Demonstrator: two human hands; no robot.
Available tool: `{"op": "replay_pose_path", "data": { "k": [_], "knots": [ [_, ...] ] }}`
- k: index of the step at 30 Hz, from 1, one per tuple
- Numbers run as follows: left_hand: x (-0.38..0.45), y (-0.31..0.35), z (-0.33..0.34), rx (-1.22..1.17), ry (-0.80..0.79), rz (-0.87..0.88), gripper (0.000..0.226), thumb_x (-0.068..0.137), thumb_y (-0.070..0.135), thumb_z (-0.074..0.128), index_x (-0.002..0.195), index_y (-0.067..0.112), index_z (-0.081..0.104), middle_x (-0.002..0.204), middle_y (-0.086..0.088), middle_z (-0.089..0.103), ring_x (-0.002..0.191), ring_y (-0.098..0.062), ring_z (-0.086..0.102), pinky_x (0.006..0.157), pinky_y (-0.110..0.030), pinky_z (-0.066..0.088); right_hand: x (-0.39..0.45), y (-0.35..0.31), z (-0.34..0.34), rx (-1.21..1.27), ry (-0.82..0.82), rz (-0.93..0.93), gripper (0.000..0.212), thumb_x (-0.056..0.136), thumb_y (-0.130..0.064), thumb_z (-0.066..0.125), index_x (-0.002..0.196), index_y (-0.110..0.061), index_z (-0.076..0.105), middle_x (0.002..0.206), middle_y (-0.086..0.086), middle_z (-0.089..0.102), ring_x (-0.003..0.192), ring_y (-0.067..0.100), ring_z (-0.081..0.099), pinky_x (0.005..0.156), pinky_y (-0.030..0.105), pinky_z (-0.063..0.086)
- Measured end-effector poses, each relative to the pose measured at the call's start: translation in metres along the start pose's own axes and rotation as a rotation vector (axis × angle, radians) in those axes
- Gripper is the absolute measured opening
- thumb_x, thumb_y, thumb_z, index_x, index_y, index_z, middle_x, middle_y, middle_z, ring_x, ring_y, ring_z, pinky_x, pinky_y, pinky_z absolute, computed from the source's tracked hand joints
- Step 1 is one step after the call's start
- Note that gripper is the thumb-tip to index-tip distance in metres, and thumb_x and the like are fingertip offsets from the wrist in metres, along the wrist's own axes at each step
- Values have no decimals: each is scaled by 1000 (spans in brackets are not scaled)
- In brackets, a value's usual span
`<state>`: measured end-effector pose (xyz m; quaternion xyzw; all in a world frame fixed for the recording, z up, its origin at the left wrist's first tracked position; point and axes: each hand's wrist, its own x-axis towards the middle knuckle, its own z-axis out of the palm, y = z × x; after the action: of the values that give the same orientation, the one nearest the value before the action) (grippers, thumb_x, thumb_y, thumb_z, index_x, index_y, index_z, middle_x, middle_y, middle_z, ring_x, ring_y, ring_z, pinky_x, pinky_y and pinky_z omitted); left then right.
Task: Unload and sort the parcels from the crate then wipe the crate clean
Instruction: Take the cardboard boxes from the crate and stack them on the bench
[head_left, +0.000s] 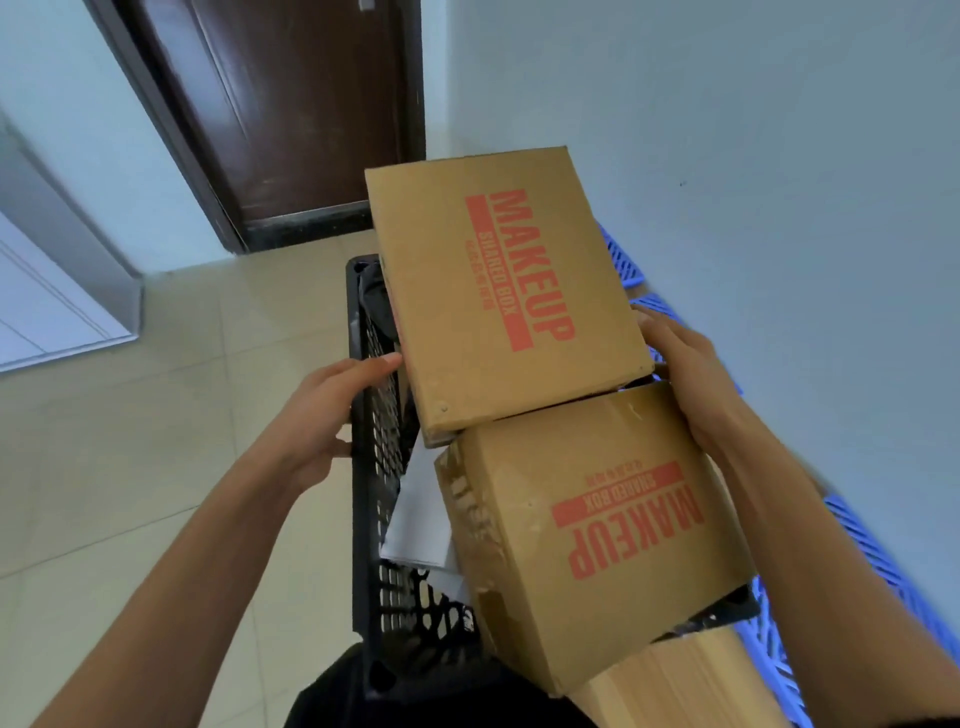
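The upper cardboard box (506, 291), printed MAKEUP in red, sits tilted at the far end of the black crate (375, 467), its near edge overlapping the top of the lower cardboard box (597, 525), a more battered one with torn tape on its left face. The upper box lies between the 2 hands, with its red lettering running away from the person. The left hand (322, 415) reaches up from the crate's left wall, fingers extended, fingertips touching the box's near-left corner; it grasps nothing that I can see, though its thumb looks hooked at the crate rim. The right hand (691, 384) lies with straight fingers flat along the box's right side near the near-right corner, pressing and not curled round it. Both hands are about equally near, so the lift looks like a 2-sided squeeze, up and toward the person.

Inside the crate, beside the lower box, a white flat parcel (421, 514) stands on edge and something dark (376, 296) shows at the far end. A pale wooden surface (685, 680) sits at the near right. Blue plastic crates (872, 561) run along the wall (779, 156) on the right. The floor (156, 415) is beige tile, with a dark brown door (296, 104) ahead.
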<state>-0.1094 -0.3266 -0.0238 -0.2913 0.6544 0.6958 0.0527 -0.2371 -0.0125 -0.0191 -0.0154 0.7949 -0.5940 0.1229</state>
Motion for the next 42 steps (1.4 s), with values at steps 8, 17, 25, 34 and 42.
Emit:
{"op": "replay_pose_path", "data": {
  "k": [8,17,25,34,42],
  "knots": [
    [39,39,31,23,-36,-20,34,87,47,71,108,20,71,99,7,73,102,-23,62,89,-50,48,74,-5,-18,-10,-32,29,59,79,-67,66,129,-35,70,131,-10,70,125,11,63,113,48,44],
    [62,57,52,81,-77,-30,65,63,55,85,111,13,69,118,3,71,119,-27,60,101,-58,48,114,-16,-26,31,-66,54,28,102,-38,55,115,-27,77,113,-10,77,111,9,69,97,34,51],
    [70,54,52,95,-90,-40,54,62,54,86,101,20,71,103,7,73,104,-17,62,104,-61,45,121,-11,-29,-119,-141,63,34,98,-27,57,130,-28,70,118,-10,75,109,9,70,95,34,54],
    [70,43,53,86,-26,118,65,95,31,68,153,33,40,133,19,48,121,-5,46,102,-39,33,97,-23,-28,-487,-48,-53,26,99,-16,52,110,-33,68,99,-25,64,87,-18,57,74,2,38],
    [70,41,51,172,-113,342,69,97,31,68,156,37,34,150,20,47,138,-3,42,116,-37,38,50,-32,-19,-464,254,-123,35,98,-27,61,132,-24,69,133,-14,68,126,0,58,110,25,43]
  ]
}}
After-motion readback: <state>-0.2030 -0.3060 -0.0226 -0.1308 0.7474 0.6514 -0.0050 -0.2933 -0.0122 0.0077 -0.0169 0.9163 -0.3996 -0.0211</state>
